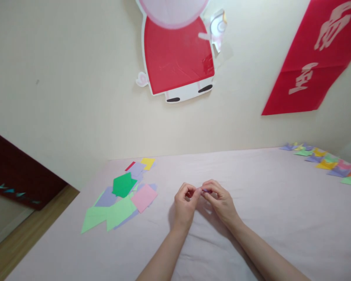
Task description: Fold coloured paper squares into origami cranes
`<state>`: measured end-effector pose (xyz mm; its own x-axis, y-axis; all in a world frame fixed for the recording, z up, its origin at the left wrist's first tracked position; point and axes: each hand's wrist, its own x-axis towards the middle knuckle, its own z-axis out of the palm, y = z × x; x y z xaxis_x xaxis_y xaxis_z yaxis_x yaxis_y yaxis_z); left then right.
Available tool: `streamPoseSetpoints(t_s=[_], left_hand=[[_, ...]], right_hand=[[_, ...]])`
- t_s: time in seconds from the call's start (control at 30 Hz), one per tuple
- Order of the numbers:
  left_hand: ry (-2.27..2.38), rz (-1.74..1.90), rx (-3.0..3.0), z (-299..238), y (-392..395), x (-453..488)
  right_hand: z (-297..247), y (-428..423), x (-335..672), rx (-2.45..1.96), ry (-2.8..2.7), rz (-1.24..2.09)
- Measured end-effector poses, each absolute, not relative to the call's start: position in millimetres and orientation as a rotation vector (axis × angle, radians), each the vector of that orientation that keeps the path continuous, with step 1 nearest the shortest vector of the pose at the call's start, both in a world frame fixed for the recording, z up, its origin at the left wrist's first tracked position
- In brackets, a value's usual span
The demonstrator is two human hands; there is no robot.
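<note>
My left hand (185, 203) and my right hand (219, 199) meet at the middle of a pale pink surface (251, 218). Between their fingertips they pinch a small folded piece of purple paper (205, 191), mostly hidden by the fingers. Both hands rest low, just above the surface. A loose pile of coloured paper squares (121, 199) lies to the left of my left hand, with a green sheet, a pink sheet, lilac sheets and a yellow one.
A row of several folded paper shapes (327, 160) in mixed colours runs along the far right edge. A cream wall rises behind with a red cartoon cutout (178, 58) and a red banner (312, 62). Wooden floor (26, 238) shows at the left.
</note>
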<state>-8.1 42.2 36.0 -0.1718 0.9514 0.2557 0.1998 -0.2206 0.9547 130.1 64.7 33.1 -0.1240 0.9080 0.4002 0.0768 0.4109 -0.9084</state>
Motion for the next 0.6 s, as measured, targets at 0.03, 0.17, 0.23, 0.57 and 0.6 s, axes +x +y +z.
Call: streamPoseSetpoints(t_s=[0.03, 0.17, 0.23, 0.57, 0.6], left_hand=[[1.373, 1.456, 1.431, 35, 42, -8], [1.384, 1.465, 1.406, 35, 42, -8], [1.359, 1.458, 1.333, 37, 42, -7], [1.216, 1.272, 0.987, 45, 48, -10], [1.207, 1.252, 0.968, 45, 49, -11]], right_hand=[[33, 64, 130, -0.911, -1.538, 0.891], [33, 63, 130, -0.926, -1.586, 0.812], [33, 63, 130, -0.934, -1.610, 0.775], [33, 64, 132, -0.958, -1.683, 0.647], [34, 64, 132, -0.956, -1.685, 0.640]])
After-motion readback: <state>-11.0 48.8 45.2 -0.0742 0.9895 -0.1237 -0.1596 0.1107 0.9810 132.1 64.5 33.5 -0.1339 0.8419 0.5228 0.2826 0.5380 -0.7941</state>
